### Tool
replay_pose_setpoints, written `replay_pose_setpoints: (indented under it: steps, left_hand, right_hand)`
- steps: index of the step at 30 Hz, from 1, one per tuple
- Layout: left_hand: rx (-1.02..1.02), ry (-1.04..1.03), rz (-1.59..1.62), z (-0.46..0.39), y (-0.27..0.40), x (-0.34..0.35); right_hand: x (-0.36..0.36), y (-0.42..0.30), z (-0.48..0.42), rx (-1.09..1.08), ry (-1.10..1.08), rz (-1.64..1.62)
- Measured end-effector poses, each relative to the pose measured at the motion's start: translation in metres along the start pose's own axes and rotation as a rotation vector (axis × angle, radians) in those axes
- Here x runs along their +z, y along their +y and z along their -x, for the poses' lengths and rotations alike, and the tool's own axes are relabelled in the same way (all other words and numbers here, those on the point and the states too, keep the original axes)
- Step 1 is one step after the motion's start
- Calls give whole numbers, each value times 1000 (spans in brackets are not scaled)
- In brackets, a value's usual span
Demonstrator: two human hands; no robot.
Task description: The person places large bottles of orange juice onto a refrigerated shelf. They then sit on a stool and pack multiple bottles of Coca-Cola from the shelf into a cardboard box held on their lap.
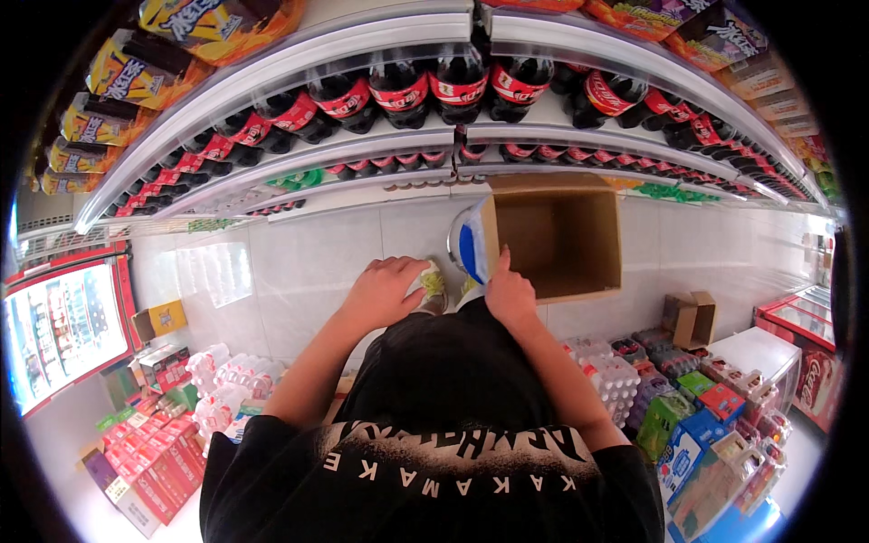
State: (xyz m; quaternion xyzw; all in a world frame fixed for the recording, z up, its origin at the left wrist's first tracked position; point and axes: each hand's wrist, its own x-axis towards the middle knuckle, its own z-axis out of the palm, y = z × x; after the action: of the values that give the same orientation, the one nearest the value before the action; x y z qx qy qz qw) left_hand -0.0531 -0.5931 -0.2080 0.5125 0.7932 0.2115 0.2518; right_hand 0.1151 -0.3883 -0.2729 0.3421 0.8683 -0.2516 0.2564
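Observation:
An open cardboard box [560, 237] stands before me, right of centre, its bare brown inside facing up. My right hand [510, 293] is at its near left corner, index finger stretched along the rim and the other fingers curled over the edge; the thumb is hidden. Against the box's left side shows a blue and white round thing with a metal rim [468, 244], perhaps a stool seat, partly covered by the box. My left hand [388, 288] hangs over my left knee and shoe [433, 282], holding nothing, thumb apart from the fingers.
Ahead are shelves with large cola bottles [458, 81], smaller bottles [584, 156] below and orange drink packs [136, 68] above. Behind me stand wrapped bottle packs [237, 380], red cartons [159, 461], drink multipacks [679, 407], a small open carton [689, 319] and a lit fridge [68, 329].

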Motion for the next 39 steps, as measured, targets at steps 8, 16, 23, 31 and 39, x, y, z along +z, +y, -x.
replay_pose_setpoints:
  steps: [8, 16, 23, 31, 39]
  left_hand:
    - [-386, 16, 294, -52, 32, 95]
    - [-638, 96, 193, -83, 58, 144]
    - [-689, 222, 187, -78, 47, 161]
    - [-767, 302, 168, -72, 58, 173]
    - [-752, 366, 178, -73, 55, 177]
  right_hand:
    - [23, 8, 11, -339, -223, -511]
    - [-47, 149, 55, -613, 463, -281]
    - [-37, 223, 66, -768, 329, 182]
    - [-6, 238, 41, -815, 539, 210]
    - [-8, 243, 36, -844, 533, 222]
